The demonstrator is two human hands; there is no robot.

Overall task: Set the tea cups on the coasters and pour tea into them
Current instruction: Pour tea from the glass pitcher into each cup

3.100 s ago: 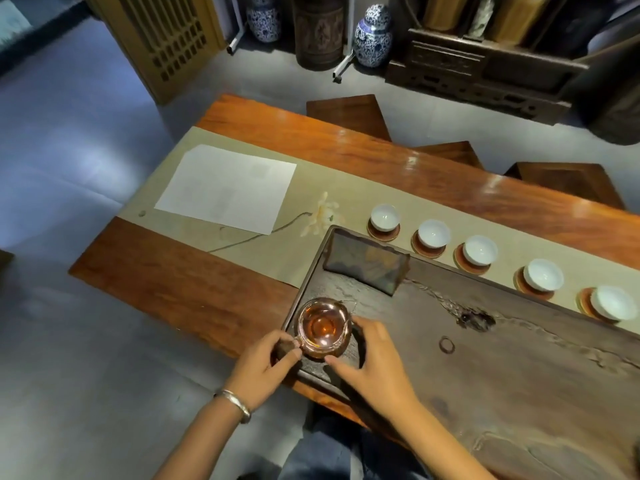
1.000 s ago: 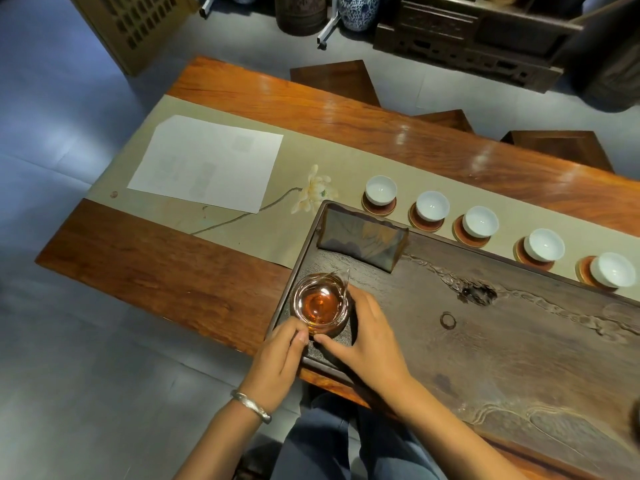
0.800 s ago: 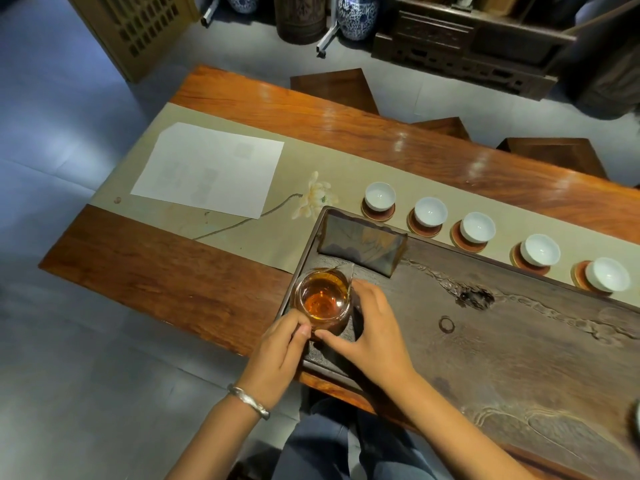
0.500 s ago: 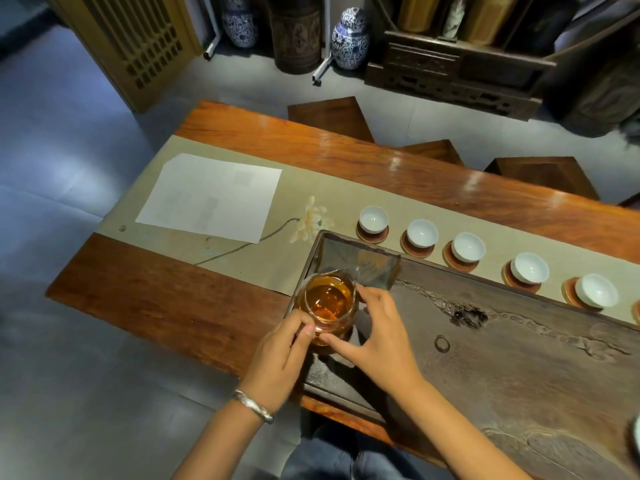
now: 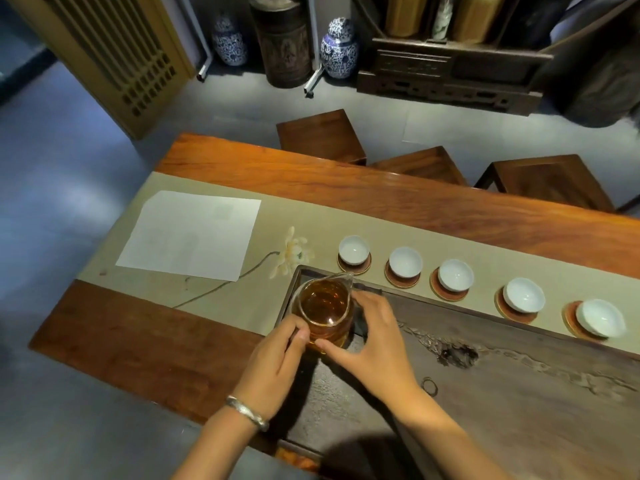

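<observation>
A glass pitcher [image 5: 323, 304] of amber tea is held above the far left corner of the dark wooden tea tray [image 5: 502, 382], its spout pointing away from me. My left hand [image 5: 273, 367] grips its near left side and my right hand [image 5: 372, 341] wraps its right side. Beyond the tray, several white tea cups stand in a row, each on a round brown coaster and all empty: the leftmost cup [image 5: 354, 250], one beside it [image 5: 405, 262], a middle cup [image 5: 455, 275] and the rightmost cup [image 5: 602, 317]. The leftmost cup's coaster [image 5: 360, 268] lies just past the spout.
A beige runner [image 5: 145, 282] with a white flower [image 5: 292, 254] and a sheet of white paper [image 5: 192, 233] covers the long wooden table [image 5: 346, 181]. Three wooden stools [image 5: 320, 135] stand at the far side. Blue-and-white jars [image 5: 337, 46] and a dark cabinet line the back wall.
Both hands have lifted the pitcher off the tray and carried it away from me, towards the leftmost cup. The dark cloth at the tray's corner is now hidden behind it.
</observation>
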